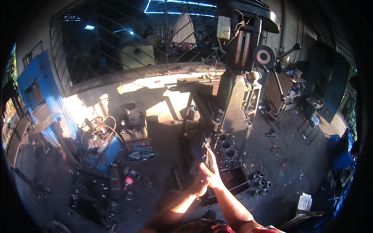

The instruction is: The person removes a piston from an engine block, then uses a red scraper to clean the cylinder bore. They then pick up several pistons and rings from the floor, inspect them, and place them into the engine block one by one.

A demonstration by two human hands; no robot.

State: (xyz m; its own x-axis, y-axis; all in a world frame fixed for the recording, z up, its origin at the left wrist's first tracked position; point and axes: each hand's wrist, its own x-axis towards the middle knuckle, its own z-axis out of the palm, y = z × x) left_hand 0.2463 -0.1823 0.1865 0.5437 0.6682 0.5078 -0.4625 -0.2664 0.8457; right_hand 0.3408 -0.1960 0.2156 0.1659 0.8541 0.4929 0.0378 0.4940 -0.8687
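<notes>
My left hand [201,181] and my right hand [213,167] are pressed together in front of me, in the middle of the view. Between their fingers is a dark object [206,153] with a small bright metal end pointing away from me; its kind cannot be made out. Both hands look closed around it, though the left fingers are partly hidden. Just beyond and to the right lies an engine block [226,144] with round bores. Below it, right beside my right forearm, sits a dark open tray [237,179].
A large drill press [232,93] stands ahead. Metal rings [261,183] lie on the floor to the right, near a white chair [304,202]. A blue machine frame [48,83] stands at left. A toolbox-like tray [140,152], a red packet [128,181] and scattered parts cover the left floor.
</notes>
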